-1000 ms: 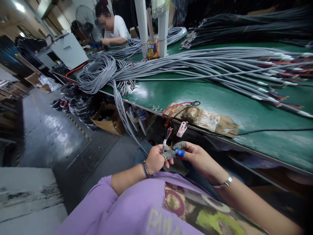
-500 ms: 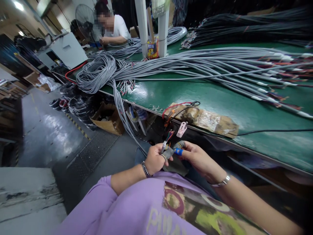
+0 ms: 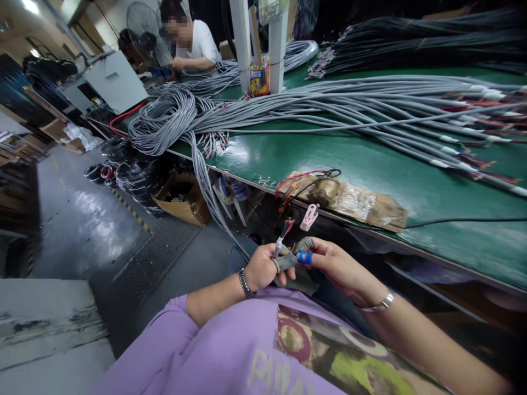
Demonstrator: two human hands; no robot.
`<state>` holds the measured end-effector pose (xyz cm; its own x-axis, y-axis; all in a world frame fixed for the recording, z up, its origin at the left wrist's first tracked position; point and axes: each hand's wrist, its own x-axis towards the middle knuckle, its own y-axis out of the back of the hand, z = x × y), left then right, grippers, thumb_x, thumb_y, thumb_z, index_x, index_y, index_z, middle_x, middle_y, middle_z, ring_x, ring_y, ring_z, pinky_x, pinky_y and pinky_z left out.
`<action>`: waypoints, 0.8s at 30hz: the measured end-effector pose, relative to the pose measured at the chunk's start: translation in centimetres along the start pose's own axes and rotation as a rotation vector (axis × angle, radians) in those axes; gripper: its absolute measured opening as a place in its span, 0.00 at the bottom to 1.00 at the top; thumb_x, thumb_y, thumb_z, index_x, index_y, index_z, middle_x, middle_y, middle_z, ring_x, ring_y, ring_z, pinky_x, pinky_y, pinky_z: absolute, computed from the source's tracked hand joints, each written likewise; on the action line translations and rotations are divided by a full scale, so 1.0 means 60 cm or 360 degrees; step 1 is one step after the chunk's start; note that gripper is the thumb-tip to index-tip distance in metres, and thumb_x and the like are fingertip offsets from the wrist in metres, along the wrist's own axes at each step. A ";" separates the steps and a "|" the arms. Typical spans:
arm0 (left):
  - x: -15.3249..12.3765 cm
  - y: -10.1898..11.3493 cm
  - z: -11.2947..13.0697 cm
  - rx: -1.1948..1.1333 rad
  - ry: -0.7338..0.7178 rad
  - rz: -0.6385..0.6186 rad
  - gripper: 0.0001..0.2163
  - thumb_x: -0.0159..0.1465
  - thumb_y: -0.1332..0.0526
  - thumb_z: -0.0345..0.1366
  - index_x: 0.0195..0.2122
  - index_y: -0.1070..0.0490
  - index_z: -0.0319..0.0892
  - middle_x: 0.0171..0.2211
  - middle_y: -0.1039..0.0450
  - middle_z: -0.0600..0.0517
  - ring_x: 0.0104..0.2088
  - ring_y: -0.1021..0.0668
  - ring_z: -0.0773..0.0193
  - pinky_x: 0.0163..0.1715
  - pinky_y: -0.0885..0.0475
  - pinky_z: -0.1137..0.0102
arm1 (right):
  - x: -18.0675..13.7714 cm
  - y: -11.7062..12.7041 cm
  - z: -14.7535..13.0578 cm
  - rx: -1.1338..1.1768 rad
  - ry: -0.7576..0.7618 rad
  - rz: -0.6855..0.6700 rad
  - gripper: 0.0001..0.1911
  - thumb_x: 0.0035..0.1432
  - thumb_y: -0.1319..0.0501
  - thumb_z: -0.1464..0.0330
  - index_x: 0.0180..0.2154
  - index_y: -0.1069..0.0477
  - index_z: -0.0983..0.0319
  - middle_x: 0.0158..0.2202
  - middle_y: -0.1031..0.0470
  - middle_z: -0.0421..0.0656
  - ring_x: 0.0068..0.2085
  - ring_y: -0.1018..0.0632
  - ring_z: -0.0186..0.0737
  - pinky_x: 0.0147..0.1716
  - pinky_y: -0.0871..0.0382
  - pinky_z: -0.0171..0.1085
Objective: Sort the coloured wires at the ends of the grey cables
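Observation:
My left hand point(image 3: 263, 267) is closed around the end of a grey cable point(image 3: 280, 243), held upright in front of my chest below the bench edge. Coloured wires point(image 3: 287, 225) fan out of its stripped tip. My right hand point(image 3: 335, 266) meets it from the right, with grey finger cots and a blue one point(image 3: 304, 257) on the fingertips, pinching at the cable end beside my left thumb. The cable's length runs down and away toward the hanging grey strands point(image 3: 206, 186).
A green bench point(image 3: 370, 170) carries long bundles of grey cables point(image 3: 329, 107) and a coiled heap point(image 3: 162, 118). A taped cardboard fixture point(image 3: 349, 200) with red and black leads sits at the near edge. Another person point(image 3: 191, 44) works at the far end. Cardboard box point(image 3: 181, 197) on the floor.
Both hands stay together on the cable end with only slight finger shifts; the view has tilted a little.

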<state>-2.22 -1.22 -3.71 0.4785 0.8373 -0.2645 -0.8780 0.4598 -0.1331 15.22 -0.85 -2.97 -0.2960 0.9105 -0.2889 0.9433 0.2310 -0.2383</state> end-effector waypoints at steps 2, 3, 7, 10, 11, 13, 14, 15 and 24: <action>0.003 0.002 -0.005 -0.0033 -0.0032 0.0101 0.20 0.56 0.37 0.52 0.23 0.33 0.38 0.19 0.30 0.53 0.13 0.33 0.74 0.15 0.41 0.76 | -0.001 -0.002 0.004 -0.0019 0.0055 0.0025 0.18 0.38 0.27 0.58 0.24 0.29 0.62 0.22 0.30 0.38 0.25 0.34 0.34 0.28 0.38 0.36; 0.004 0.002 -0.007 -0.0046 -0.0048 0.0156 0.19 0.56 0.37 0.52 0.24 0.33 0.38 0.19 0.30 0.54 0.13 0.33 0.74 0.15 0.41 0.76 | -0.001 -0.004 0.006 -0.0030 0.0085 0.0037 0.17 0.39 0.27 0.58 0.24 0.29 0.61 0.23 0.30 0.39 0.26 0.33 0.35 0.29 0.37 0.36; 0.005 -0.002 -0.009 0.0006 -0.0092 0.0268 0.18 0.57 0.37 0.51 0.27 0.33 0.39 0.19 0.29 0.54 0.14 0.32 0.73 0.15 0.41 0.76 | 0.000 -0.007 0.021 -0.0026 0.0243 0.0099 0.14 0.42 0.28 0.60 0.27 0.28 0.60 0.26 0.27 0.40 0.30 0.29 0.38 0.34 0.33 0.38; 0.004 -0.004 -0.005 0.0179 -0.0126 0.0264 0.15 0.56 0.37 0.47 0.25 0.34 0.40 0.18 0.31 0.55 0.14 0.33 0.74 0.15 0.40 0.77 | 0.004 -0.005 0.035 -0.0012 0.0342 0.0150 0.12 0.44 0.29 0.60 0.28 0.27 0.60 0.28 0.26 0.41 0.32 0.28 0.39 0.37 0.33 0.39; 0.006 -0.003 -0.005 0.0234 -0.0139 0.0258 0.14 0.56 0.36 0.46 0.25 0.34 0.40 0.18 0.31 0.55 0.14 0.33 0.74 0.15 0.40 0.77 | 0.004 -0.004 0.038 -0.0021 0.0361 0.0154 0.12 0.45 0.30 0.61 0.28 0.27 0.59 0.28 0.27 0.41 0.32 0.28 0.39 0.37 0.33 0.39; 0.014 0.003 -0.006 0.0244 -0.0125 0.0301 0.12 0.55 0.36 0.43 0.25 0.34 0.40 0.17 0.32 0.56 0.14 0.33 0.74 0.15 0.41 0.77 | 0.001 -0.003 0.040 -0.0049 0.0403 0.0130 0.10 0.46 0.30 0.62 0.28 0.27 0.59 0.28 0.28 0.40 0.32 0.29 0.39 0.36 0.33 0.38; 0.020 0.008 -0.008 0.0185 -0.0080 0.0364 0.11 0.55 0.36 0.42 0.25 0.34 0.40 0.16 0.33 0.56 0.13 0.34 0.74 0.14 0.42 0.77 | -0.002 -0.003 0.037 -0.0069 0.0434 0.0085 0.10 0.47 0.30 0.62 0.28 0.27 0.59 0.29 0.29 0.40 0.32 0.29 0.38 0.35 0.33 0.37; 0.026 0.014 -0.009 0.0080 -0.0013 0.0478 0.11 0.56 0.37 0.42 0.26 0.35 0.41 0.15 0.34 0.57 0.12 0.35 0.74 0.13 0.44 0.77 | -0.007 -0.003 0.033 -0.0094 0.0469 0.0012 0.10 0.48 0.31 0.62 0.28 0.27 0.60 0.29 0.30 0.40 0.31 0.30 0.37 0.33 0.34 0.36; 0.016 0.017 -0.009 -0.0312 0.0073 0.0654 0.17 0.50 0.34 0.48 0.24 0.39 0.41 0.14 0.33 0.58 0.10 0.37 0.75 0.10 0.52 0.77 | -0.013 -0.008 0.003 0.0099 0.0424 0.0393 0.13 0.47 0.31 0.58 0.29 0.29 0.58 0.27 0.32 0.39 0.29 0.31 0.37 0.30 0.35 0.36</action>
<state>-2.65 -0.12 -4.61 0.0929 0.9226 -0.3744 -0.9824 0.0238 -0.1851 14.96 -1.72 -2.81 -0.0035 0.9955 -0.0952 0.9681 -0.0205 -0.2497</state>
